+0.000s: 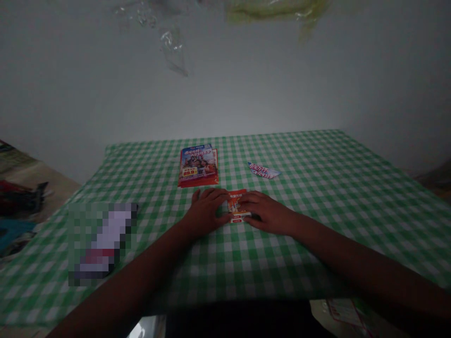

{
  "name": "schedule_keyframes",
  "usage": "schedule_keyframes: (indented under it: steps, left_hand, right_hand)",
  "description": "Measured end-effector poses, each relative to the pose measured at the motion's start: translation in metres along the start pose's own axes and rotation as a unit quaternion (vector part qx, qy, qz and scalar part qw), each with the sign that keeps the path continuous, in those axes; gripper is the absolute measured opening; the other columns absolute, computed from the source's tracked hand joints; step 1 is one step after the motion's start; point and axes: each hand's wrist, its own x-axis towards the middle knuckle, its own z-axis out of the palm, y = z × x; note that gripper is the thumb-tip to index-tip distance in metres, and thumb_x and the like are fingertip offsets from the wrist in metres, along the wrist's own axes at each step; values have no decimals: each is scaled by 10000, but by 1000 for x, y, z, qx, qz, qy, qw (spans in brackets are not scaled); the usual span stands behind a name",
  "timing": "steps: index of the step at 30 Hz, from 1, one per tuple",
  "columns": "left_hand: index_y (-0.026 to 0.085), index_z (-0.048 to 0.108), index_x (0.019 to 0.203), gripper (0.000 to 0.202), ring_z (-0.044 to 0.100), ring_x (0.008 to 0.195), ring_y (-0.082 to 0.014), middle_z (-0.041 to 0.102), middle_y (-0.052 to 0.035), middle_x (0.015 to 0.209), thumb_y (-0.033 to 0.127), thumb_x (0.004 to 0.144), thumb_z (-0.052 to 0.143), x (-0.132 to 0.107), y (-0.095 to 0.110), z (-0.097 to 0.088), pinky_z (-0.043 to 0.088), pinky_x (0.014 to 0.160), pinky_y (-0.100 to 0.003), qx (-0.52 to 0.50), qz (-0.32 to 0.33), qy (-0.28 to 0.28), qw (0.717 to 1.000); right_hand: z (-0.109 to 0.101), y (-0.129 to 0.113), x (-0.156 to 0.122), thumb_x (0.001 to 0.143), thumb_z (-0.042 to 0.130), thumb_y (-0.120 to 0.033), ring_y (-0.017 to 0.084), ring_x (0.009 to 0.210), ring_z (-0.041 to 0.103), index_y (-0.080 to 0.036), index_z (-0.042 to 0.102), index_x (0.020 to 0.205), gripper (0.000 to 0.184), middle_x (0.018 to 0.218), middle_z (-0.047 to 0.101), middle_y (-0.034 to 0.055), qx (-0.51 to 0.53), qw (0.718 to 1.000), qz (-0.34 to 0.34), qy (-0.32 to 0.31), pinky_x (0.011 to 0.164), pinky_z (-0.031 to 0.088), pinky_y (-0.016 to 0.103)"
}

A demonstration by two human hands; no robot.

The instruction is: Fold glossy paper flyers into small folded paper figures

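A small orange-and-white flyer [237, 204], apparently folded, lies on the table in front of me between my two hands. My left hand [208, 211] grips its left edge, the fingers near the top corner and the thumb near the bottom one. From the other side my right hand [268, 212] holds the right edge, fingers bent over the printed face and thumb by the lower corner. Parts of both side edges are hidden under my fingers. Just beyond my left hand sits a stack of flyers [198, 165], the top one blue and red with a printed "89.9".
A folded paper piece [264, 171] with red and blue print lies beyond my right hand. At the left, a phone-like object [105, 239] is blurred by pixels. The green checked tablecloth [317, 164] reaches back to a pale wall [225, 89].
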Motion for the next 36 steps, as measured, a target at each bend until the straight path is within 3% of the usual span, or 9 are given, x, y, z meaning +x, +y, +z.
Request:
schedule_keyframes:
  steps: [11,28,36]
  left_hand:
    - [330,518,1330,502,386,1373,-314,495,-28,1476,487,867,631,-4,0,-6,162,1139,-621,-6,6,-40,999]
    - [344,507,1347,506,371,1395,-315,465,-20,1504,518,880,593,-5,1,-5,166,1144,-638,5,2,-39,999]
    - [334,503,1335,499,369,1398,-303,464,-29,1508,516,880,598,-6,-1,-3,165,1140,-636,6,4,-35,999]
  right_hand:
    - [1,0,-1,912,603,-240,250,1195,533,-211,612,1199,288,1256,609,105,9,1000,13,-1,1028,443,464]
    - [6,15,-5,931,610,-267,256,1269,505,-247,601,1245,315,1323,587,97,76,997,-6,19,1065,420,489]
    - [-3,25,-8,922,643,-316,251,1328,463,-267,568,1323,411,1368,581,83,88,996,1,-20,1127,344,507]
